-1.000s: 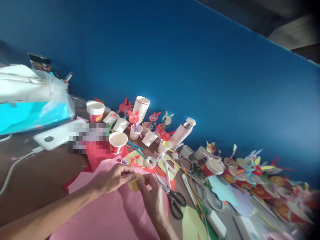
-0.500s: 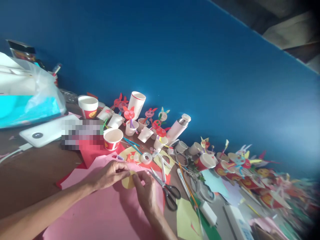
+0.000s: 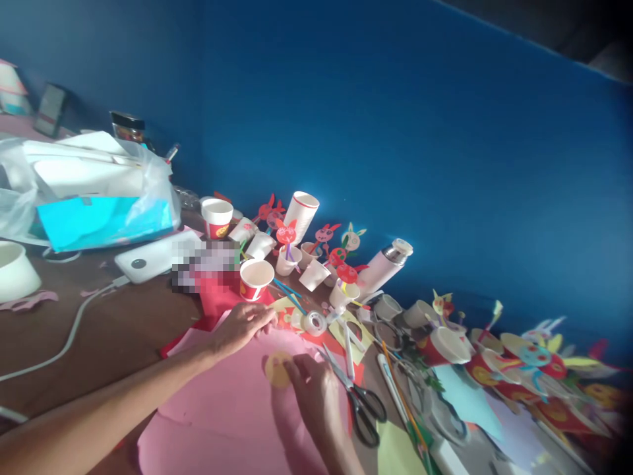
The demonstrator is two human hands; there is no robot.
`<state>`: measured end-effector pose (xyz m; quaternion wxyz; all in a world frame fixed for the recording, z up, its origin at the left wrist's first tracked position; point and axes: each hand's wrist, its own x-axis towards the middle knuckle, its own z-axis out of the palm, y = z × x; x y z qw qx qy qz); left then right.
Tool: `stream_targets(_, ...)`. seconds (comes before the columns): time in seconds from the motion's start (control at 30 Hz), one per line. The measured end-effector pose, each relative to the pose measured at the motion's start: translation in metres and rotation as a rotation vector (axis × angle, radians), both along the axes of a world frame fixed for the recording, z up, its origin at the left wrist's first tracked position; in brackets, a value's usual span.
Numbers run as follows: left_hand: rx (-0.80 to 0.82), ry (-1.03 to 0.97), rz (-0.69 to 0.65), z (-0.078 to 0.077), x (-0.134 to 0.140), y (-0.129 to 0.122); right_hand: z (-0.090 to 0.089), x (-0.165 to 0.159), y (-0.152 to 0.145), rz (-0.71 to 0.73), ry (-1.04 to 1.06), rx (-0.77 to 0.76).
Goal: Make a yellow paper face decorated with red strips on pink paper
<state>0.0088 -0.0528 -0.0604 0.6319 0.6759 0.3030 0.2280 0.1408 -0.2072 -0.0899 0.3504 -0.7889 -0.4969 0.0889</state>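
Observation:
My right hand (image 3: 314, 389) pinches a small round piece of yellow paper (image 3: 277, 369) by its right edge. The disc is over a large pink sheet of paper (image 3: 217, 409). My left hand (image 3: 247, 324) is off the disc, fingers stretched forward and slightly bent at the far edge of the pink sheet. Its fingertips are close to a yellow sheet with red cut-out pieces (image 3: 287, 318); whether they touch it I cannot make out. A clear tape roll (image 3: 315, 323) lies just beyond. Scissors with black handles (image 3: 366, 412) lie partly open, right of my right hand.
Paper cups, several with red paper animal faces (image 3: 285, 232), stand along the blue wall. A white thermos (image 3: 384, 267) leans behind them. On the left are a white power bank (image 3: 153, 258) with a cable and a plastic bag (image 3: 158, 178). More decorated cups (image 3: 448, 346) crowd the right.
My left hand has let go of the yellow disc and moved forward from it. The disc stays in my right hand. The view has turned to the left, so things appear shifted right.

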Motion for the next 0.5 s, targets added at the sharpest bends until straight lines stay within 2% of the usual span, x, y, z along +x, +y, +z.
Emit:
stream_targets(0.13,0.055,-0.029,0.107,0.000,-0.003,0.006,-0.001,0.006,-0.003,-0.029,-0.229,0.000)
stream_targets(0.3,0.105,-0.125,0.243,0.012,-0.009,0.017,-0.004,0.014,-0.002,0.001,-0.347,0.062)
stream_targets(0.5,0.390,-0.179,0.494,0.026,-0.029,0.048,0.000,0.013,-0.002,0.065,-0.421,0.124)
